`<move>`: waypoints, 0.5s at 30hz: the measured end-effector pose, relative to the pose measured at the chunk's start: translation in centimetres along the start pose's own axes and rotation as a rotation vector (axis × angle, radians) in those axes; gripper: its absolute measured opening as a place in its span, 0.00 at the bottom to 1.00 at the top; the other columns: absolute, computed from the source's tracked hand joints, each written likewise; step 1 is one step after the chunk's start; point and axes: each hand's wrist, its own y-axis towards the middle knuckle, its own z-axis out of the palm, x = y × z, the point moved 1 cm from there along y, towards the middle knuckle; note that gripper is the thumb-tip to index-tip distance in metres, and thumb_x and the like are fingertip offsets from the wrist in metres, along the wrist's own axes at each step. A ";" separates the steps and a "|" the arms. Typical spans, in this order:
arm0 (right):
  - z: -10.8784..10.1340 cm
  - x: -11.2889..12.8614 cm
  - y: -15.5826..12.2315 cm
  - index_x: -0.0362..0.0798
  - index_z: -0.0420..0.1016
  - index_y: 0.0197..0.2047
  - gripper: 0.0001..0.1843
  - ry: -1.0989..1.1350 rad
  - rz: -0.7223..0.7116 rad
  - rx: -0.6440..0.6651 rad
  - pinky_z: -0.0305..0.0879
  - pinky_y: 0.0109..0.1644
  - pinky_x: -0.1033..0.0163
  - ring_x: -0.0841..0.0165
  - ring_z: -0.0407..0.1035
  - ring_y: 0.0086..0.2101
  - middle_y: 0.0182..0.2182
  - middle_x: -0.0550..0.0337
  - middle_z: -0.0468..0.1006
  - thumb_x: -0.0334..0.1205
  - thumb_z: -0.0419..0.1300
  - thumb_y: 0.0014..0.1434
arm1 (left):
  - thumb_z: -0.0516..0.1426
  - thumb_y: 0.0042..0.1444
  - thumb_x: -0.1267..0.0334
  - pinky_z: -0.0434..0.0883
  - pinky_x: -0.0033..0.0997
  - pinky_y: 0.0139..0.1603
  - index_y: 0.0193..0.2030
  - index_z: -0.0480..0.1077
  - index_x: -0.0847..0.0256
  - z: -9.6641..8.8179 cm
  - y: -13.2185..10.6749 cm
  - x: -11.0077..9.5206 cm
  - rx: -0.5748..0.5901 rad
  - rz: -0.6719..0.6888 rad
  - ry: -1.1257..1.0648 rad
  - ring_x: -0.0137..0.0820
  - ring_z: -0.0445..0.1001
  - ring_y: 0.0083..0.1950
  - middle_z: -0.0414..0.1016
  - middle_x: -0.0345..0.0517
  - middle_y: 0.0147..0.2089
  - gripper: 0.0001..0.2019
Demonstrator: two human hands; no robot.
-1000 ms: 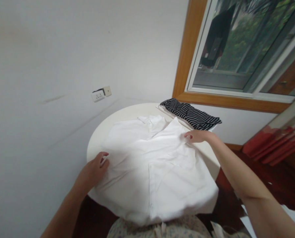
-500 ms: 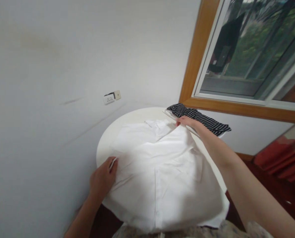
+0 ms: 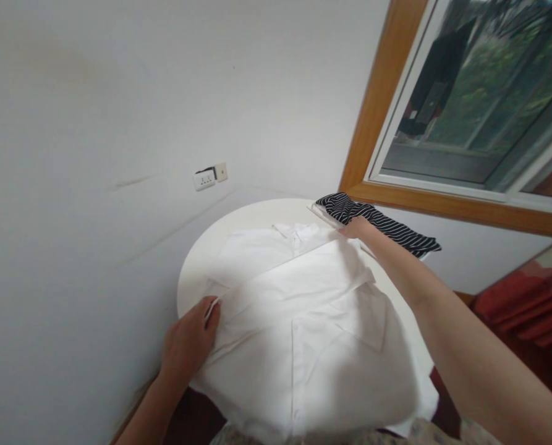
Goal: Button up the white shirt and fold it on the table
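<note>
Spread over a round white table [image 3: 196, 266] lies a white button-up shirt [image 3: 266, 364], its collar at the far side and its button placket running toward me. My left hand [image 3: 193, 337] pinches an edge of the cloth at the shirt's left side. Near the far right shoulder, my right hand [image 3: 356, 228] grips the fabric, with its fingertips partly hidden. A straight fold stretches diagonally across the chest between the two hands. The near hem hangs over the table's front edge.
Beyond my right hand, a black-and-white striped garment [image 3: 382, 222] lies folded at the table's far right edge. A wall with a power socket [image 3: 204, 180] stands behind the table. A wood-framed window [image 3: 373, 105] is at the right, above red fabric [image 3: 530, 296].
The wrinkled cloth between my hands has been drawn into a straighter, tauter fold. My right hand has shifted slightly right; my left hand stays closed on the shirt's edge.
</note>
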 end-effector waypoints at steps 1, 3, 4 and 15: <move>0.2 0.0 0.0 0.39 0.72 0.60 0.32 -0.033 0.027 0.021 0.52 0.65 0.46 0.48 0.61 0.61 0.58 0.36 0.72 0.55 0.55 0.63 | 0.44 0.67 0.55 0.68 0.31 0.38 0.50 0.70 0.56 -0.1 0.1 0.0 0.014 0.001 0.011 0.38 0.79 0.42 0.81 0.48 0.45 0.17; 0.4 -0.2 0.0 0.40 0.72 0.60 0.30 -0.081 0.062 0.055 0.53 0.64 0.49 0.49 0.59 0.62 0.61 0.37 0.68 0.53 0.53 0.65 | 0.43 0.67 0.54 0.68 0.31 0.38 0.48 0.71 0.56 -0.2 0.3 0.0 0.041 0.008 0.020 0.38 0.79 0.41 0.81 0.49 0.44 0.18; 0.4 -0.3 0.0 0.39 0.72 0.60 0.29 -0.086 0.064 0.063 0.55 0.63 0.50 0.49 0.60 0.62 0.61 0.37 0.67 0.51 0.53 0.65 | 0.43 0.67 0.54 0.68 0.31 0.37 0.48 0.71 0.56 -0.3 0.5 0.1 0.055 0.013 0.015 0.39 0.79 0.40 0.81 0.48 0.43 0.18; 0.8 -0.3 -3.4 0.41 0.77 0.52 0.19 -0.096 -0.007 -0.047 0.51 0.61 0.51 0.52 0.60 0.58 0.55 0.38 0.71 0.34 0.55 0.60 | 0.44 0.63 0.45 0.69 0.33 0.40 0.50 0.73 0.56 -0.5 2.4 2.7 0.050 -0.006 -0.048 0.42 0.80 0.42 0.81 0.49 0.45 0.24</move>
